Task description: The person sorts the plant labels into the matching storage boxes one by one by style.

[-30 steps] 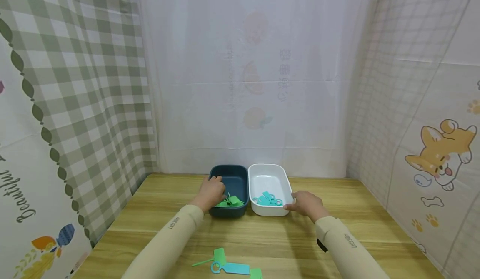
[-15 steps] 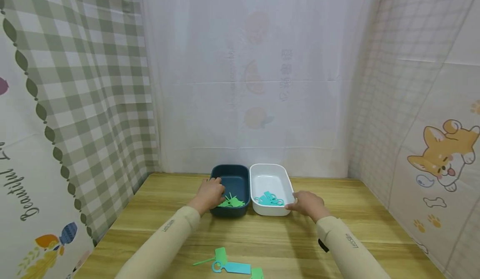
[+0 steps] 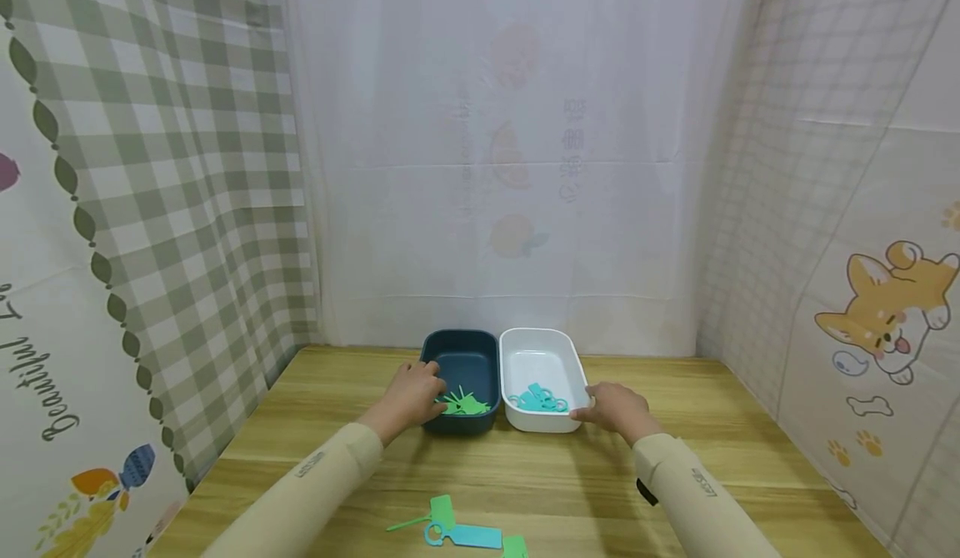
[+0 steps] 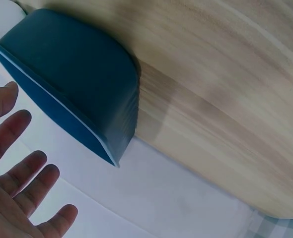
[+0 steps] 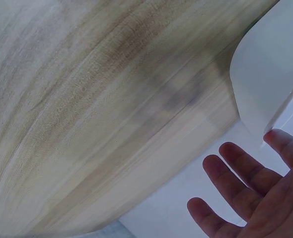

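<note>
In the head view, my left hand point(image 3: 408, 398) is at the left rim of a dark blue bin point(image 3: 457, 422). Green plastic tags point(image 3: 467, 405) lie inside its near end. The left wrist view shows that hand point(image 4: 12, 198) with fingers spread, holding nothing, beside the bin's rim point(image 4: 57, 101). On the other side, my right hand point(image 3: 618, 409) touches the near right corner of a white bin point(image 3: 542, 423), which holds turquoise ring-ended tags point(image 3: 538, 398). In the right wrist view its fingers point(image 5: 236, 173) are extended, one fingertip right at the white rim.
Nearer me on the wooden table point(image 3: 637, 508) lie a green tag with a thin tail point(image 3: 442, 512), a blue tag with a ring end point(image 3: 476, 536) and another green tag point(image 3: 514, 547). Cloth curtains point(image 3: 510, 291) enclose the back and both sides.
My left hand has drawn back slightly toward me and down along the dark bin's left side. The right hand stays at the white bin, and the loose tags have not moved.
</note>
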Demonstrator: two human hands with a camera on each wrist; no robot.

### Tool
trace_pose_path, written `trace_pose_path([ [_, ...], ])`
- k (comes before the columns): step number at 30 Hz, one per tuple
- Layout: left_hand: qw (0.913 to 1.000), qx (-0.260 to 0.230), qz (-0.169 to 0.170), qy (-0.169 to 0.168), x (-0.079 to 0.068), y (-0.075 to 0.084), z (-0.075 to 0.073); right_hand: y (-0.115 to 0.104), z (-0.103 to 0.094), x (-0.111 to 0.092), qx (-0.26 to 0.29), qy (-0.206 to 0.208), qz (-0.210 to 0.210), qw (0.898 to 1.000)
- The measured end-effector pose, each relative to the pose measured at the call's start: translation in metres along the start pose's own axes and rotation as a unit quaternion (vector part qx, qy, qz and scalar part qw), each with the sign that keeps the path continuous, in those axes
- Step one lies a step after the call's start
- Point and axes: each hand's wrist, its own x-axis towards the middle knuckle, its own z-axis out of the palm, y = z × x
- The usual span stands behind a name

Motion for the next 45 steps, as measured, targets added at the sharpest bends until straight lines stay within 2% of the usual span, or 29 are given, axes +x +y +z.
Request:
trace_pose_path([
  [7,0.9997,-0.019,0.012,0.001,-0.012,0.001,-0.003,0.002,0.002,0.001,0.003,-0.001,0.002,1.000],
  [16,0.9988,-0.033,0.029,0.021,-0.028,-0.005,-0.001,0.004,0.004,0.003,0.004,-0.001,0.003,1.000],
  [25,0.9967,-0.069,0.039,0.015,-0.052,-0.009,0.001,0.002,0.003,0.002,-0.004,-0.006,0.005,1.000],
  [35,0.9946,-0.049,0.081,0.043,-0.074,-0.012,0.009,0.001,0.002,0.001,-0.004,0.003,0.002,1.000],
  [41,0.9931,-0.049,0.100,0.037,-0.085,-0.010,0.016,0.002,0.002,0.001,-0.004,0.002,0.000,1.000],
  [45,0.9926,-0.057,0.106,0.019,-0.093,-0.008,0.019,0.002,0.002,0.001,-0.002,0.003,-0.001,1.000],
])
